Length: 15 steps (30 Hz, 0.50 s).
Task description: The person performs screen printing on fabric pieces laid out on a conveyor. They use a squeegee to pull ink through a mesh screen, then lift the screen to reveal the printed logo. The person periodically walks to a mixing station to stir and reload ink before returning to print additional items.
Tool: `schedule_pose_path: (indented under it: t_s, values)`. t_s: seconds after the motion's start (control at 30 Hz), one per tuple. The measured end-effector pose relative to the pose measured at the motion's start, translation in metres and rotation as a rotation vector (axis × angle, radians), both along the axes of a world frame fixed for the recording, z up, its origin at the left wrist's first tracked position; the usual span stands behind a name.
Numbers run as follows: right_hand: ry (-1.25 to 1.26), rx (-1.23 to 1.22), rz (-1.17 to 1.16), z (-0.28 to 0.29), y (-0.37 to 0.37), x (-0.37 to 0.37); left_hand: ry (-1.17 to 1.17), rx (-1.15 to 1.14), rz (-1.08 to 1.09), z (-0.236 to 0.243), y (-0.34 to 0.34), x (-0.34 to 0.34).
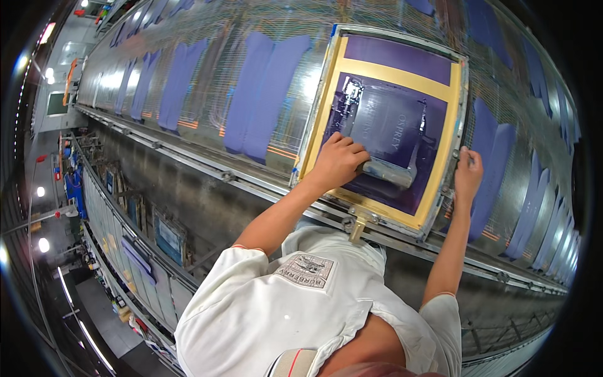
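Note:
A screen printing frame (461,94) lies on the long table in front of me, its purple mesh bordered with yellow tape (396,78). Glossy dark purple ink coats part of the mesh, around a paler rectangle with lettering. My left hand (341,162) is closed on one end of a squeegee (388,172), which rests crosswise on the mesh near the frame's near side. At the frame's right edge, my right hand (468,173) has its fingers curled against the rail. Its fingertips are partly hidden. A metal bracket (358,226) juts from the frame's near side.
Purple fabric pieces (260,94) lie in rows on the table, left and right of the frame. A metal rail (207,168) runs along the table's near edge. Behind me to the left, several screens (169,239) stand in a rack.

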State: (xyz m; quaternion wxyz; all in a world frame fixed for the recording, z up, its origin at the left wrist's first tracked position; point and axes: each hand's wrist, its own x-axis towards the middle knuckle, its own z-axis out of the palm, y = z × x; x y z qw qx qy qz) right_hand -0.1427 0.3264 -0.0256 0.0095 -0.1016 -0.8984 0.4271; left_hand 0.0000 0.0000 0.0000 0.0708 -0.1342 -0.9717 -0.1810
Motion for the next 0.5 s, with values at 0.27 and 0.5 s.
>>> schedule_pose_path:
  t_s: [0.27,0.5]
  values:
    - [0.221,-0.172,0.057,-0.037,-0.205,0.048,0.02,-0.043,0.07,0.02,-0.194,0.031]
    - [0.195,-0.235,0.048,-0.044,-0.355,0.08,-0.06,-0.081,0.028,0.019,-0.341,0.07]
